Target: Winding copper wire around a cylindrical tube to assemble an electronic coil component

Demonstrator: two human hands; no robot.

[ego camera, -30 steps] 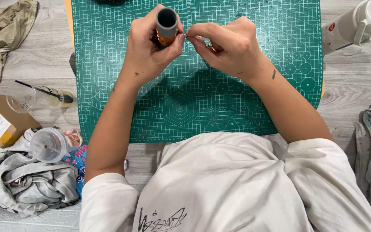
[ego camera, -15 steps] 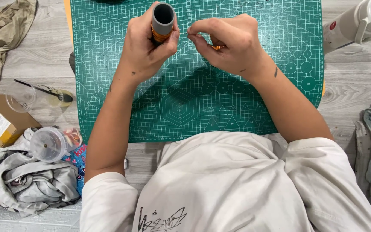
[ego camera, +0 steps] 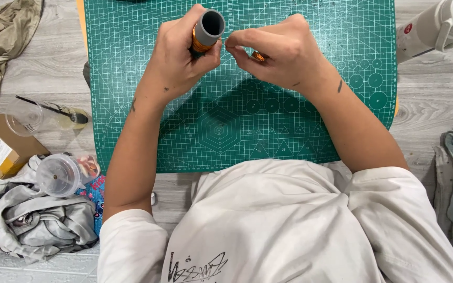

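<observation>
A: Nearest us, what's crowding the work?

B: A clear lidded cup (ego camera: 61, 174) and crumpled grey cloth (ego camera: 38, 222) at the left — well apart from the green cutting mat (ego camera: 226, 126).

A: And the hands?

B: The left hand (ego camera: 176, 60) has its grip closed around a grey tube with orange thread (ego camera: 205, 32), held above the mat's far part. The right hand (ego camera: 279, 52) pinches narrow on a small orange piece — a loose pinch could drop it. The white bottle (ego camera: 428, 29) far right sits clear.

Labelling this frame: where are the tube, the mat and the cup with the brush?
tube (ego camera: 208, 29), head view, grey rim
mat (ego camera: 310, 105), head view, bare green grid
cup (ego camera: 24, 116), head view, clear wall
</observation>
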